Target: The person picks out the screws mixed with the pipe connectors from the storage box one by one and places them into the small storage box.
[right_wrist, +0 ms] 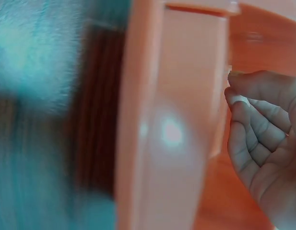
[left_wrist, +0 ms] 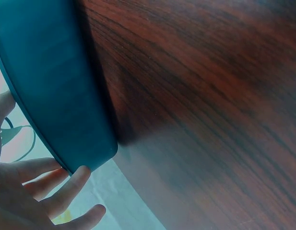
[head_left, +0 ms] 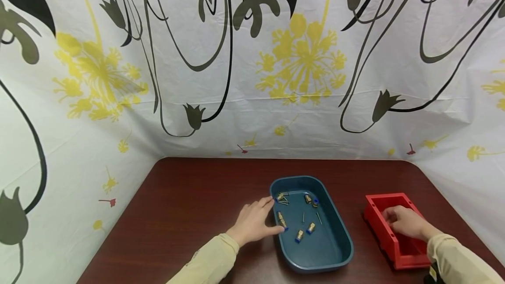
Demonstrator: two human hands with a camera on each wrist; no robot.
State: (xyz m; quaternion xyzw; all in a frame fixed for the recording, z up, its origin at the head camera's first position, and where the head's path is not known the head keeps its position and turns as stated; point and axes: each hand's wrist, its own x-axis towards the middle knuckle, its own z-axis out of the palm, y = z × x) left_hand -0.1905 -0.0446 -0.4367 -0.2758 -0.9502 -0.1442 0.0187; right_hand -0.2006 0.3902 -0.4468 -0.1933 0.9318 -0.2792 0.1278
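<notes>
A blue plastic tray (head_left: 315, 253) holds several brass tube fittings with blue ends, one of them a fitting (head_left: 311, 228) near the middle, and a few thin screws (head_left: 318, 218). My left hand (head_left: 258, 220) rests at the tray's left rim, fingers extended; the left wrist view shows its fingertips (left_wrist: 79, 175) against the tray's outer edge. Inside a red bin (head_left: 412, 261) is my right hand (head_left: 408, 222). Its thumb and forefinger pinch a tiny metallic piece (right_wrist: 230, 70), mostly hidden, in the right wrist view.
Both containers stand on a dark brown wooden table (head_left: 189, 196), the red bin to the right of the tray with a gap between. A patterned white curtain (head_left: 236, 78) hangs behind the table and along its sides.
</notes>
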